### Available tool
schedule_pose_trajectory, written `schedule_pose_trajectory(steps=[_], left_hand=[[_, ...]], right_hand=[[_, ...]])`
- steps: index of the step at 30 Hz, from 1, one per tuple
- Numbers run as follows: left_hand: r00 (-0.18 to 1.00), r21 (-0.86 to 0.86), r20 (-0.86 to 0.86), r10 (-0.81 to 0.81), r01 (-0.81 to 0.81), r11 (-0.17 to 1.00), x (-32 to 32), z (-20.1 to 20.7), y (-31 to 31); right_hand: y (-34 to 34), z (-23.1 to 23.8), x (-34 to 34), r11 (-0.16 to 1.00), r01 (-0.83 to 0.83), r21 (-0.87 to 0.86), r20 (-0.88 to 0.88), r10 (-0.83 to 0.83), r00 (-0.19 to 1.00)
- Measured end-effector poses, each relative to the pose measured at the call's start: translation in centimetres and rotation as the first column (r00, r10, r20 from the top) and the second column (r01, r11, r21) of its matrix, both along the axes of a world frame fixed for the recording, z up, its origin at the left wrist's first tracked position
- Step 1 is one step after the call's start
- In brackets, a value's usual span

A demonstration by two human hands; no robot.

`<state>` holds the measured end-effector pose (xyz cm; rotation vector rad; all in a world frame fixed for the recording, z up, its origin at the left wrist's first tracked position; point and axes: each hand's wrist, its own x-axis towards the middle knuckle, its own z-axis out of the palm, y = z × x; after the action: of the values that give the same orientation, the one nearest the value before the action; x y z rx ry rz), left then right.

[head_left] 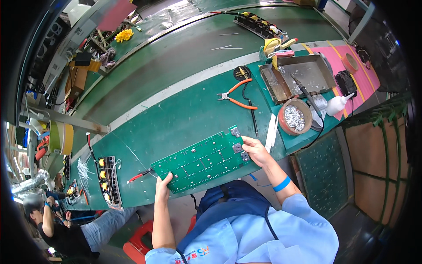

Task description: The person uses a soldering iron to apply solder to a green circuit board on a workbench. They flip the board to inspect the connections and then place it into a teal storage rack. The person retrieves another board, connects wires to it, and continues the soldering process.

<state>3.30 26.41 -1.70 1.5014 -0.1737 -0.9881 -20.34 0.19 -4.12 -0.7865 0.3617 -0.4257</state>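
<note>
A long green circuit board [200,163] is held up near the front edge of the bench, tilted, with rows of solder points facing me. My left hand [164,184] grips its lower left corner, thumb on top. At the right end, my right hand [256,150] pinches the edge beside dark square parts [237,148]. Red and black wires [140,176] stick out from the board's left end. Beyond the board, orange-handled cutters [238,100] lie on the bench, and a thin black pen-like tool [253,119] rests near them, apart from my hands.
To the right sit a bowl of silvery scraps [295,116], a metal tray [307,75], a soldering iron [307,93] and a white bottle [337,104]. Another populated board [109,181] lies left. A co-worker [61,224] is at far left. A conveyor belt [176,61] runs behind.
</note>
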Motion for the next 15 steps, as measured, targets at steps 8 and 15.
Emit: schedule_pose_trajectory(steps=[8, 15], left_hand=[[0.983, 0.237, 0.027, -0.180, 0.168, 0.957, 3.2, 1.4, -0.8], [0.640, 0.572, 0.159, -0.752, 0.561, 0.599, 9.2, 9.8, -3.5]], right_hand=[[-1.8, -1.2, 2.6, 0.985, -0.063, -0.162, -0.095, 0.048, 0.994], [-0.6, -0.4, 0.2, 0.872, 0.229, -0.433, -0.369, -0.403, 0.837]])
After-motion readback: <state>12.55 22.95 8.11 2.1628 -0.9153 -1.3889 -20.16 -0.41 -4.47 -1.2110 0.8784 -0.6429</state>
